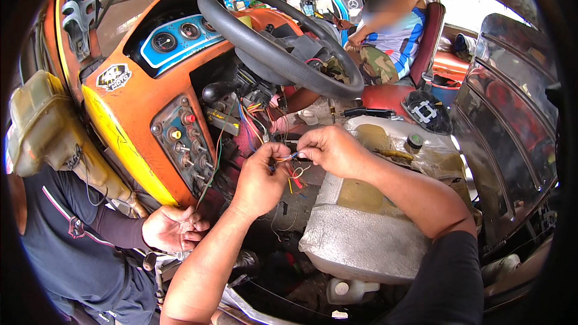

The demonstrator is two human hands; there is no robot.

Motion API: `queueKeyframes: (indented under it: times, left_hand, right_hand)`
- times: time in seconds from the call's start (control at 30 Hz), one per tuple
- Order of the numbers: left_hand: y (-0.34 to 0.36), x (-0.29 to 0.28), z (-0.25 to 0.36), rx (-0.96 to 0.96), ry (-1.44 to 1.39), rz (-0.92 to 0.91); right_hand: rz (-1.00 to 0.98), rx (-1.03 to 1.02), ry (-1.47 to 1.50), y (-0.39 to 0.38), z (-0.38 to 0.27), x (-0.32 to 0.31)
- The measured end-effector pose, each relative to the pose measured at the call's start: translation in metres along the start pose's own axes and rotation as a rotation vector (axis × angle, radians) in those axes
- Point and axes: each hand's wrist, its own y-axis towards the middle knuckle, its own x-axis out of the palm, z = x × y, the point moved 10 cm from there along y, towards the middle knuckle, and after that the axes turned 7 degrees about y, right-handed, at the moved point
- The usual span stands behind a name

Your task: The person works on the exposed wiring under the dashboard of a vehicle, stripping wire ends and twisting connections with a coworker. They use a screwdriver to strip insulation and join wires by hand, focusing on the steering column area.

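Note:
Under the black steering wheel [227, 29], a loose bundle of coloured wires [299, 177] hangs from the opened column [253, 87]. My left hand [259, 180] grips part of the bundle, fingers curled round it. My right hand [328, 151] pinches thin wires just to the right, close to my left fingertips. A co-worker's hand [171, 229] is at the lower left, palm up with curled fingers, by a thin green wire [212, 176] that runs down from the dashboard.
An orange dashboard [105, 107] with a switch panel [180, 144] is on the left, beside a yellowed plastic tank [45, 126]. A silver padded engine cover [361, 241] lies below my right arm. A seated person [400, 36] is beyond the wheel; another [84, 253] stands at left.

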Motion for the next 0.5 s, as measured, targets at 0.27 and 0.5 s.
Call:
queueKeyframes:
  times: [0.27, 0.5]
  left_hand:
    - [-0.009, -0.009, 0.033, 0.203, 0.281, 0.092]
    - [-0.009, -0.016, 0.021, 0.09, 0.089, 0.14]
  right_hand:
    - [-0.09, -0.032, 0.021, -0.004, -0.014, -0.003]
    - [-0.056, -0.186, 0.238, -0.001, -0.029, -0.005]
